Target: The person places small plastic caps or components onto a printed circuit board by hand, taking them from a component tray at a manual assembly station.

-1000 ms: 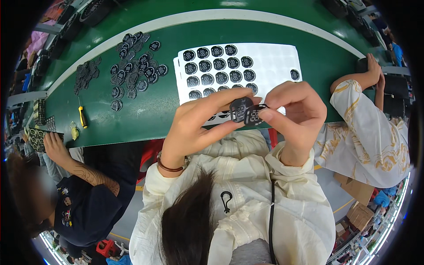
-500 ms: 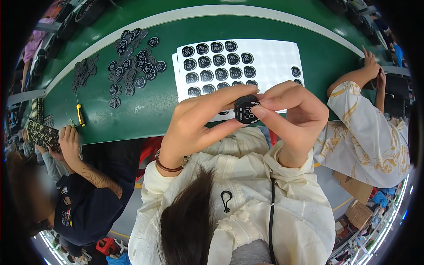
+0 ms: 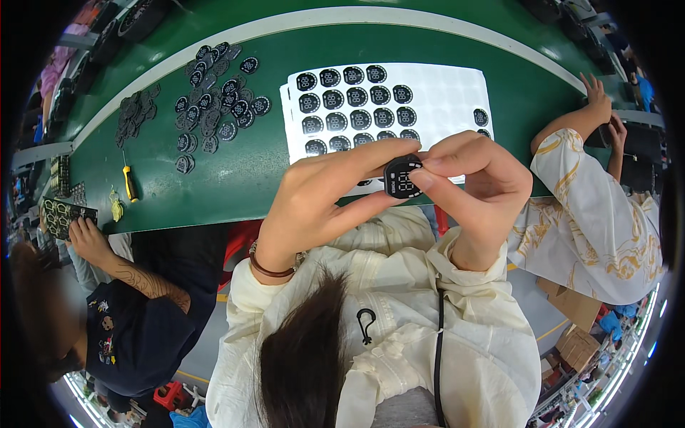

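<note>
Between my two hands, above the near edge of the table, is a small round black display panel [image 3: 398,180] with white digit segments on its face. My left hand [image 3: 303,200] grips its left side between thumb and fingers. My right hand [image 3: 481,187] is closed at the panel's right edge, with thumb and forefinger pinched on it. Just beyond my hands lies a white sticker sheet [image 3: 449,89] with rows of round black stickers [image 3: 357,96] on its left part. Part of the sheet is hidden behind my fingers.
Loose black round pieces [image 3: 207,103] lie heaped on the green table [image 3: 235,189], with a darker pile [image 3: 135,118] further left. A yellow-handled screwdriver [image 3: 130,185] is near a co-worker's hand [image 3: 89,242] holding a patterned board [image 3: 64,214]. Another person's arm [image 3: 571,128] rests at the right.
My hands and the panel have shifted very slightly right, and the panel has turned a little. The co-worker's hand at the left has moved left and down along the board.
</note>
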Action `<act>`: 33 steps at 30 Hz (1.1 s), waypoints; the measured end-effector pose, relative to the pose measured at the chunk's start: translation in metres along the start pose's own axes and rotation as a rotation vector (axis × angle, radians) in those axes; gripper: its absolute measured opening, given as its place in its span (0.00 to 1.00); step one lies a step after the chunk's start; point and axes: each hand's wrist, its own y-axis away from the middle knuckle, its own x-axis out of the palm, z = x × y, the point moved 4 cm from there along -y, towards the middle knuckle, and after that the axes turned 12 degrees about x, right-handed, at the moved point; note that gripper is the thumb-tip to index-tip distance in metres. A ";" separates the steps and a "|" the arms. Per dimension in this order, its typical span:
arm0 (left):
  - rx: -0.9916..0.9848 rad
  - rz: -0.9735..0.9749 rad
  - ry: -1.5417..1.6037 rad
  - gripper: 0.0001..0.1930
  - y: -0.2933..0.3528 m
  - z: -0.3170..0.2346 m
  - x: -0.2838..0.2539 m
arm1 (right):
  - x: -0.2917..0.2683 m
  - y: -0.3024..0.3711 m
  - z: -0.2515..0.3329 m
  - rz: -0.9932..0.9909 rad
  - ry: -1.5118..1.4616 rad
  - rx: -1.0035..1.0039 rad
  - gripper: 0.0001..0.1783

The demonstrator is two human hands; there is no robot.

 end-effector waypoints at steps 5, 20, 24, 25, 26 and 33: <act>0.024 0.002 -0.031 0.24 0.000 0.000 0.000 | 0.000 0.000 -0.002 0.005 0.002 0.007 0.09; 0.057 0.024 -0.098 0.24 -0.001 -0.001 0.000 | 0.005 0.002 0.002 -0.049 0.087 0.037 0.10; 0.054 0.014 -0.096 0.23 -0.002 -0.002 0.000 | 0.004 0.002 0.001 -0.044 0.100 0.032 0.10; 0.052 0.016 -0.096 0.23 -0.002 -0.002 0.000 | 0.004 0.003 0.001 -0.044 0.101 0.027 0.10; 0.050 0.019 -0.095 0.23 -0.002 -0.002 0.000 | 0.004 0.003 0.001 -0.044 0.102 0.022 0.10; 0.036 0.020 -0.072 0.22 -0.003 -0.001 0.000 | 0.004 0.002 0.000 -0.044 0.162 -0.044 0.09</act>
